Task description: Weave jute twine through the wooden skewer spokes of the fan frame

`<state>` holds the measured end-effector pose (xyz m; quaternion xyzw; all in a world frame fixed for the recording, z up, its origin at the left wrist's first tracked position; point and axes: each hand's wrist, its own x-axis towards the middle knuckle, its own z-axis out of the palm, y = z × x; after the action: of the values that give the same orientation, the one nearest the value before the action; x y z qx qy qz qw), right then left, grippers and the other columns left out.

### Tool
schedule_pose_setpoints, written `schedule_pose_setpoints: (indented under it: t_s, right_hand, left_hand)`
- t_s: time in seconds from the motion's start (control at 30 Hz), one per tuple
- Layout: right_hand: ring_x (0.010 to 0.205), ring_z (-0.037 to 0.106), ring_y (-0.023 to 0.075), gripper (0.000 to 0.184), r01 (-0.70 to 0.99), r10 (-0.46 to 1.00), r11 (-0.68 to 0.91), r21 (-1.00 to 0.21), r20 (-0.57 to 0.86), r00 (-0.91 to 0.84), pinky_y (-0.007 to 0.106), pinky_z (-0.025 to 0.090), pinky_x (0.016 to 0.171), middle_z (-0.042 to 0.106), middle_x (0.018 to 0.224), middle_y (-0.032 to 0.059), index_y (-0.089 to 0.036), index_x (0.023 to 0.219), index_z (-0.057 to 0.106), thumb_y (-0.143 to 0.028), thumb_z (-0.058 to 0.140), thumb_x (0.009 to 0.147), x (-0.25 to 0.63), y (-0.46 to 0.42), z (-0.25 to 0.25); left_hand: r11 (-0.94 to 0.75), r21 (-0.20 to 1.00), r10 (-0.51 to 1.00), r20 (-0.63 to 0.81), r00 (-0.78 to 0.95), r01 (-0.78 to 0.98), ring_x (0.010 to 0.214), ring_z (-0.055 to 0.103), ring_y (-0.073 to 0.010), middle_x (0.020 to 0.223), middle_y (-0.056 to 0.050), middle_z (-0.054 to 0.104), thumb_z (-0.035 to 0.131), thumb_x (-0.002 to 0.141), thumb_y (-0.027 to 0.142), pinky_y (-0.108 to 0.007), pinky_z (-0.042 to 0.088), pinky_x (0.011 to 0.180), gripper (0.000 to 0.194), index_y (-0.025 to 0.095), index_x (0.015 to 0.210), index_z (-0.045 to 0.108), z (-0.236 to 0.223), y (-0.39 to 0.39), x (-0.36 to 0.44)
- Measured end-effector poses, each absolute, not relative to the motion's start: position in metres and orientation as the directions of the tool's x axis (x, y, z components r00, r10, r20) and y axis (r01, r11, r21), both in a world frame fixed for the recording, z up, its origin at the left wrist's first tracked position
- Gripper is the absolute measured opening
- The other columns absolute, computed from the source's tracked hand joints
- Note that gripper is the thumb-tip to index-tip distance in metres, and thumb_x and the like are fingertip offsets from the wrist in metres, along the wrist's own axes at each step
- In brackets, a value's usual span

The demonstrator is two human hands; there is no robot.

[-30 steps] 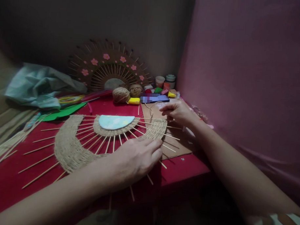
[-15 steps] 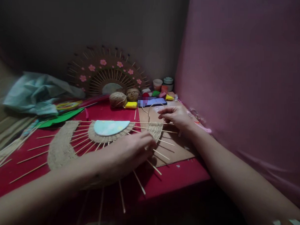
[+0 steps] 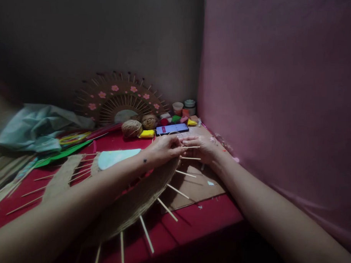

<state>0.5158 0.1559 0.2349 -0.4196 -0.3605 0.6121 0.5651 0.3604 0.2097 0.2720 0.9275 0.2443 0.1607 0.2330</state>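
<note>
A half-round woven fan frame (image 3: 159, 182) of twine over thin wooden sticks lies in front of me, its near right edge tilted up. A pale blue half disc (image 3: 117, 157) sits at its centre, partly behind my left forearm. My left hand (image 3: 165, 148) is closed on the frame's upper right end, thumb and fingers pinched by the last sticks. Close against it, my right hand (image 3: 202, 147) has its fingers pressed together behind a stick end. A thin loop of twine (image 3: 175, 133) shows just above the hands; the fingertips' exact hold on it is partly hidden.
A finished fan with pink flowers (image 3: 123, 92) leans at the back wall. Before it lie twine balls (image 3: 132, 128), a yellow packet (image 3: 147, 134) and a phone (image 3: 172, 128). Cardboard (image 3: 190, 189) covers part of the red tabletop (image 3: 218, 213). Pale cloth (image 3: 34, 126) lies left; a pink curtain (image 3: 280, 93) hangs right.
My left hand has moved up and right to the frame's end, meeting my right hand. The woven frame's near edge has lifted and tilted. The view has shifted slightly.
</note>
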Motion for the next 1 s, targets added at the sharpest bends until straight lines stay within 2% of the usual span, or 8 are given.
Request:
schedule_pose_setpoints:
  t_s: [0.1, 0.2, 0.3, 0.4, 0.53, 0.7, 0.83, 1.0]
  right_hand:
    - [0.055, 0.059, 0.0111, 0.014, -0.328, 0.999, -0.051, -0.943, -0.052, -0.006, 0.028, 0.052, 0.063, 0.063, 0.063, 0.0031, -0.012, 0.077, 0.063, -0.004, 0.054, 0.069, 0.513, 0.154, 0.237]
    - [0.05, 0.06, 0.0131, 0.012, -0.157, 1.0, -0.009, -0.987, -0.014, 0.026, 0.027, 0.051, 0.055, 0.063, 0.057, 0.0031, -0.013, 0.076, 0.061, -0.006, 0.055, 0.068, 0.51, 0.153, 0.237]
    - [0.043, 0.056, 0.0117, 0.002, 0.112, 0.974, 0.051, -0.992, 0.074, 0.213, 0.02, 0.044, 0.042, 0.057, 0.048, 0.0, -0.015, 0.069, 0.059, -0.014, 0.06, 0.07, 0.508, 0.155, 0.234]
    - [0.038, 0.051, 0.0096, 0.008, 0.231, 0.906, 0.096, -0.968, 0.181, 0.382, 0.017, 0.038, 0.036, 0.054, 0.045, -0.0024, -0.015, 0.066, 0.056, -0.018, 0.057, 0.074, 0.509, 0.157, 0.232]
    - [0.047, 0.056, 0.0099, 0.006, 0.27, 0.807, 0.185, -0.945, 0.303, 0.508, 0.019, 0.045, 0.045, 0.057, 0.054, -0.0019, -0.014, 0.074, 0.058, -0.017, 0.053, 0.075, 0.513, 0.158, 0.232]
    - [0.068, 0.062, 0.0114, 0.024, 0.215, 0.724, 0.319, -0.923, 0.384, 0.573, 0.023, 0.05, 0.06, 0.065, 0.087, 0.0049, -0.013, 0.093, 0.063, -0.015, 0.054, 0.07, 0.517, 0.161, 0.233]
    - [0.056, 0.059, 0.0109, 0.019, -0.032, 0.738, 0.304, -0.952, 0.215, 0.639, 0.023, 0.047, 0.052, 0.061, 0.064, 0.001, -0.012, 0.081, 0.062, -0.014, 0.055, 0.064, 0.52, 0.163, 0.232]
    - [0.044, 0.051, 0.0096, 0.015, -0.069, 0.743, 0.258, -0.964, 0.152, 0.651, 0.02, 0.038, 0.041, 0.052, 0.048, -0.0032, -0.013, 0.066, 0.058, -0.009, 0.05, 0.055, 0.524, 0.163, 0.23]
  left_hand:
    - [-0.732, 0.587, 0.575, 0.257, 0.777, 0.347, 0.064, 0.048, -0.0117, 0.07, 0.001, 0.058, 0.058, 0.078, 0.045, -0.021, 0.033, 0.055, 0.032, 0.015, 0.089, 0.063, 0.278, 0.212, 0.355]
    - [-0.741, 0.591, 0.572, 0.309, 0.759, 0.318, 0.06, 0.044, -0.0103, 0.066, 0.002, 0.055, 0.057, 0.078, 0.041, -0.021, 0.031, 0.055, 0.028, 0.016, 0.089, 0.064, 0.283, 0.218, 0.351]
    - [-0.756, 0.552, 0.593, 0.354, 0.723, 0.35, 0.059, 0.041, -0.01, 0.063, 0.003, 0.052, 0.055, 0.078, 0.038, -0.021, 0.03, 0.055, 0.025, 0.016, 0.084, 0.066, 0.283, 0.224, 0.35]
    - [-0.746, 0.553, 0.615, 0.358, 0.702, 0.371, 0.059, 0.041, -0.0099, 0.062, 0.003, 0.051, 0.055, 0.076, 0.036, -0.022, 0.031, 0.057, 0.023, 0.016, 0.081, 0.067, 0.28, 0.229, 0.352]
    - [-0.726, 0.559, 0.641, 0.339, 0.689, 0.401, 0.059, 0.042, -0.0104, 0.059, 0.003, 0.051, 0.057, 0.074, 0.033, -0.022, 0.032, 0.059, 0.021, 0.016, 0.076, 0.067, 0.271, 0.233, 0.356]
    - [-0.698, 0.57, 0.673, 0.314, 0.67, 0.434, 0.058, 0.042, -0.0106, 0.058, 0.003, 0.05, 0.057, 0.073, 0.032, -0.022, 0.032, 0.059, 0.02, 0.015, 0.075, 0.067, 0.262, 0.242, 0.36]
    - [-0.679, 0.566, 0.692, 0.282, 0.665, 0.467, 0.056, 0.04, -0.0101, 0.056, 0.004, 0.048, 0.057, 0.073, 0.032, -0.023, 0.032, 0.058, 0.019, 0.015, 0.073, 0.066, 0.26, 0.247, 0.361]
    - [-0.67, 0.563, 0.7, 0.264, 0.664, 0.483, 0.055, 0.04, -0.0103, 0.056, 0.004, 0.049, 0.056, 0.074, 0.033, -0.022, 0.032, 0.056, 0.02, 0.016, 0.076, 0.066, 0.259, 0.25, 0.361]
